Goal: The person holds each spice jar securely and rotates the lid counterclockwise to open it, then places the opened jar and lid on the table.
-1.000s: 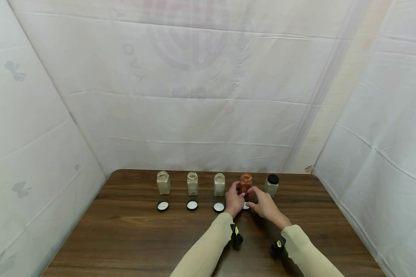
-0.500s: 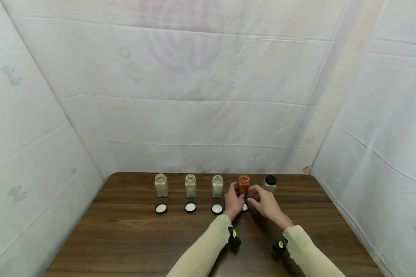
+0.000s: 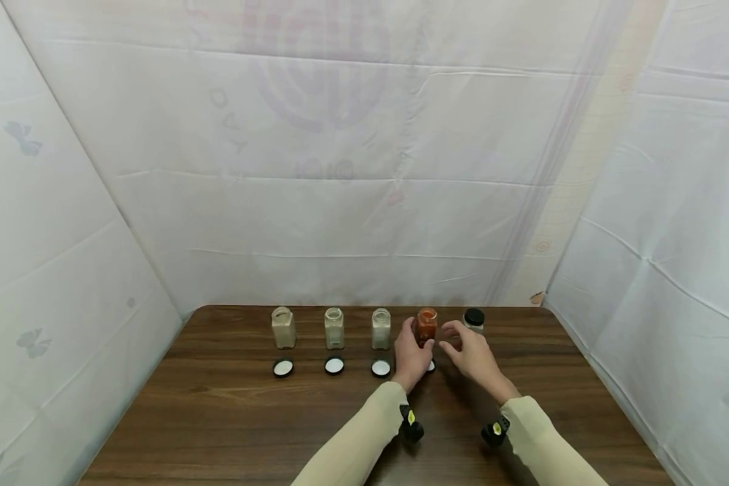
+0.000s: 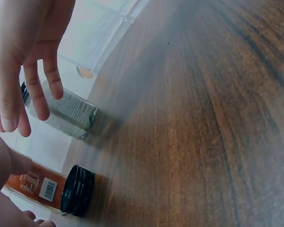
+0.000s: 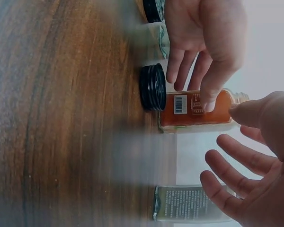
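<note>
The left hand (image 3: 412, 354) grips the open red spice jar (image 3: 426, 326), which stands on the bench (image 3: 219, 418) fourth in the row; its black lid (image 5: 153, 87) lies just in front, mostly hidden in the head view. The right hand (image 3: 474, 354) hovers beside the jar, fingers spread and holding nothing, partly covering the capped jar (image 3: 474, 320) behind it.

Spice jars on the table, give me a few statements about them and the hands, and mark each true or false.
1. The left hand holds the red spice jar. True.
2. The right hand grips a lid. False: its fingers are spread and hold nothing.
3. Every jar is open. False: the rightmost jar wears a black cap.
4. Three lids lie white side up before the pale jars. True.
5. The red jar lies on its side. False: it stands upright.
</note>
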The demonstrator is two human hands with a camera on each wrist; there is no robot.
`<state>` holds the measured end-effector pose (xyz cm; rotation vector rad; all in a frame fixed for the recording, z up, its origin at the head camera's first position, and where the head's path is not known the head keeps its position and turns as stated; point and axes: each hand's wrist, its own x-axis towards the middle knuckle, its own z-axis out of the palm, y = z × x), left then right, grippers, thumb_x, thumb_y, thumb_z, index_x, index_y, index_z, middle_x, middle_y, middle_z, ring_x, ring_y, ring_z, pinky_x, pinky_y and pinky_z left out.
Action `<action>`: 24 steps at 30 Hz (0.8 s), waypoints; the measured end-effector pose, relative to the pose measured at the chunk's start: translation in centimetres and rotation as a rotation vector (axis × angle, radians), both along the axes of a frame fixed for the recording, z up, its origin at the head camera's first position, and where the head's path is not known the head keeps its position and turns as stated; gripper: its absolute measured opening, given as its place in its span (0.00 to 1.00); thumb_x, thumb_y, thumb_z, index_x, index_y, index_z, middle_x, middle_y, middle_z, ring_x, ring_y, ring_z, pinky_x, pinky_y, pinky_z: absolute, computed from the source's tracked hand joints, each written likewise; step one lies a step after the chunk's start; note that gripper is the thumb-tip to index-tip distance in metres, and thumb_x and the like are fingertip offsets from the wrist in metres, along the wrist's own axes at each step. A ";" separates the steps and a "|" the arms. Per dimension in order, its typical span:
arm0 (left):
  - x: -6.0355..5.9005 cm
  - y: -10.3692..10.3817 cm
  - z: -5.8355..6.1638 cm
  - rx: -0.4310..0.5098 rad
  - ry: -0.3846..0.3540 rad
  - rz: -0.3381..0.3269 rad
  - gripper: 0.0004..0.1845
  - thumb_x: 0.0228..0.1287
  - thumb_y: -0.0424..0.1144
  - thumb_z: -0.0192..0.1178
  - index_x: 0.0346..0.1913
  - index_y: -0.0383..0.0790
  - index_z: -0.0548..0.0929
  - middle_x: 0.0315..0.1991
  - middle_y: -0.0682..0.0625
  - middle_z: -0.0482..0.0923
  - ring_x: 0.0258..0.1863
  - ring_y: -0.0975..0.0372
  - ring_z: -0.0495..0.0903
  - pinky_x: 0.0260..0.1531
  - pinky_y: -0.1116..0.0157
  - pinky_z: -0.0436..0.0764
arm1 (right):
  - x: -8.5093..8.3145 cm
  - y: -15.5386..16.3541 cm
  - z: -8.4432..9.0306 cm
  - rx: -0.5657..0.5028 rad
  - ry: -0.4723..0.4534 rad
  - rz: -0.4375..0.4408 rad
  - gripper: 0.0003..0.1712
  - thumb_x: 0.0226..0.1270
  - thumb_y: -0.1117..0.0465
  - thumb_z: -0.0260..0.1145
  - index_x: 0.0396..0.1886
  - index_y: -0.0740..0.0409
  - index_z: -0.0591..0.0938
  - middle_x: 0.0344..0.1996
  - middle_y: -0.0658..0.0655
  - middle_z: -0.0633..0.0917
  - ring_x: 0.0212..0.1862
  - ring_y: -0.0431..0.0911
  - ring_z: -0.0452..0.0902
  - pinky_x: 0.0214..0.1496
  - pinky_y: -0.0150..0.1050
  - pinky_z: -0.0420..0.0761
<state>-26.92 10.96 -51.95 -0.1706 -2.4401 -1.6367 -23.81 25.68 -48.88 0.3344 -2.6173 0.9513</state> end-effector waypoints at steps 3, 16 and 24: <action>0.2 -0.1 0.1 0.009 0.018 -0.003 0.32 0.67 0.32 0.69 0.71 0.35 0.69 0.64 0.37 0.76 0.63 0.45 0.77 0.61 0.47 0.79 | 0.1 0.1 0.1 -0.002 0.007 0.004 0.18 0.67 0.66 0.73 0.55 0.61 0.81 0.48 0.62 0.87 0.42 0.54 0.88 0.45 0.51 0.88; 0.8 -0.2 1.2 -0.002 0.181 -0.069 0.36 0.68 0.37 0.70 0.75 0.36 0.66 0.68 0.40 0.71 0.67 0.46 0.70 0.64 0.45 0.75 | 0.4 1.2 0.3 -0.014 0.013 -0.039 0.18 0.69 0.66 0.72 0.56 0.61 0.81 0.48 0.63 0.88 0.41 0.56 0.87 0.43 0.55 0.87; 0.9 -0.4 1.2 -0.035 0.210 -0.066 0.35 0.68 0.40 0.70 0.74 0.38 0.68 0.68 0.43 0.71 0.66 0.50 0.71 0.63 0.49 0.77 | 0.6 1.7 0.2 -0.012 0.033 -0.039 0.17 0.69 0.66 0.71 0.55 0.63 0.81 0.46 0.64 0.88 0.39 0.55 0.88 0.42 0.54 0.88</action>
